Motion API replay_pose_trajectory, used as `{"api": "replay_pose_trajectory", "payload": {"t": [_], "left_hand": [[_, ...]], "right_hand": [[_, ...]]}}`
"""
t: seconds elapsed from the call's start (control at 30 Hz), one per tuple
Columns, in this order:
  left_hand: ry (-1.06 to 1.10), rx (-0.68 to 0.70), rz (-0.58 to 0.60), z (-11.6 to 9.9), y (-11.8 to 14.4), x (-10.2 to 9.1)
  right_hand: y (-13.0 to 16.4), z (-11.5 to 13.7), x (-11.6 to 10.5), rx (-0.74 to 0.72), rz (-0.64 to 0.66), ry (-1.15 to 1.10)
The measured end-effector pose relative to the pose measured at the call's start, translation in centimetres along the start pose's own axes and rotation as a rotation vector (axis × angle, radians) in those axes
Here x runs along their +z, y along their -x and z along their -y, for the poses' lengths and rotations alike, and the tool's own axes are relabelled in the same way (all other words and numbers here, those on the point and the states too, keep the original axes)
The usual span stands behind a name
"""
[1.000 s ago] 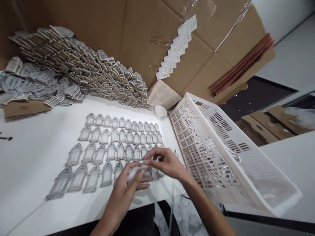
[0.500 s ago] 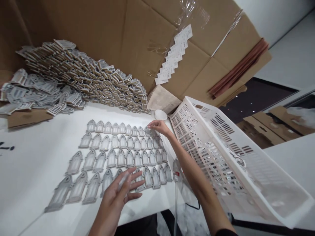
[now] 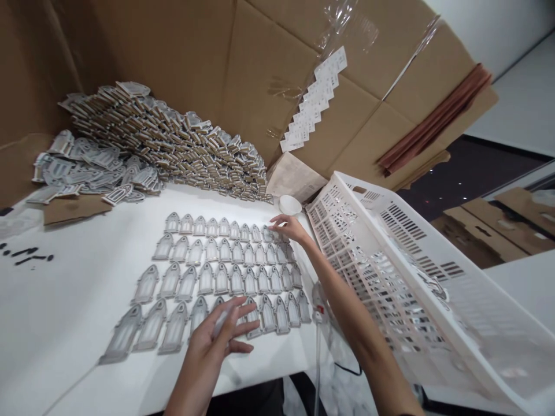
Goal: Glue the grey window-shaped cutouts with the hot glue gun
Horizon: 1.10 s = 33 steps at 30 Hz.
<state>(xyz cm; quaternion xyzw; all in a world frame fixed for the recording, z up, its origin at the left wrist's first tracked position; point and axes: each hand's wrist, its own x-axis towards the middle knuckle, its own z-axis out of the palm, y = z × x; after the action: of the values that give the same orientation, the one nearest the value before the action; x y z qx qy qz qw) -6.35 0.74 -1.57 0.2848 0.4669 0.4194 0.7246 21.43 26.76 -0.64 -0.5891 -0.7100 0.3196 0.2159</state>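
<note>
My left hand (image 3: 219, 338) hovers palm-up over the front row, its fingers spread. A pale shape shows between thumb and forefinger; I cannot tell whether it is held or lies behind. My right hand (image 3: 289, 227) reaches to the far right end of the back row, thumb and fingertips pinched together just above a small arched piece (image 3: 267, 233). What is in the pinch, if anything, is too small to make out. Grey-white arched, window-shaped pieces (image 3: 144, 284) lie flat in several rows on the white table (image 3: 87, 283). My right forearm and hand hide some right-hand pieces.
A big heap of similar pieces (image 3: 173, 138) leans against the cardboard wall (image 3: 269, 52), with a looser pile (image 3: 87, 164) at left. A white round dish (image 3: 290, 205) stands beyond my right hand. A white slatted crate (image 3: 368, 242) borders the right side.
The whole view has shifted slightly, so everything appears further right. Both hands keep nearly the same poses and places over the rows.
</note>
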Motion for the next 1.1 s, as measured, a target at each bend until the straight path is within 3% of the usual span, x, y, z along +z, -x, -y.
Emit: {"api": "replay_pose_trajectory", "payload": {"t": [0.07,0.17,0.3,0.4,0.5,0.67,0.83,0.97,1.1], "left_hand": [[-0.048,0.014,0.009,-0.2,-0.4,0.3],[-0.108,0.028,0.052,-0.5,-1.1,1.1],[-0.189,0.038,0.136,-0.1,-1.2,2.1],[-0.211,0.042,0.211,0.6,-1.0,2.4],[-0.213,0.019,0.241,1.3,-0.8,2.4],[-0.024,-0.042,0.188,1.5,-0.5,2.4],[0.25,-0.122,0.079,1.3,0.3,1.2],[0.252,-0.085,0.042,1.3,1.1,-0.2],[0.153,-0.102,-0.018,1.3,1.3,-0.9]], "right_hand": [[2.5,1.8,-0.6,-0.016,-0.024,-0.038],[8.4,5.4,-0.6,-0.06,0.036,-0.113],[17.2,9.7,1.7,-0.071,0.162,-0.158],[21.2,10.5,4.0,0.002,0.139,-0.251],[22.2,9.8,5.2,0.035,0.079,-0.283],[18.6,8.5,3.5,-0.006,0.036,-0.275],[10.0,5.9,1.3,-0.072,-0.096,-0.189],[3.2,3.1,1.8,-0.105,-0.04,-0.08],[-0.8,1.1,2.8,-0.122,0.018,0.0]]}}
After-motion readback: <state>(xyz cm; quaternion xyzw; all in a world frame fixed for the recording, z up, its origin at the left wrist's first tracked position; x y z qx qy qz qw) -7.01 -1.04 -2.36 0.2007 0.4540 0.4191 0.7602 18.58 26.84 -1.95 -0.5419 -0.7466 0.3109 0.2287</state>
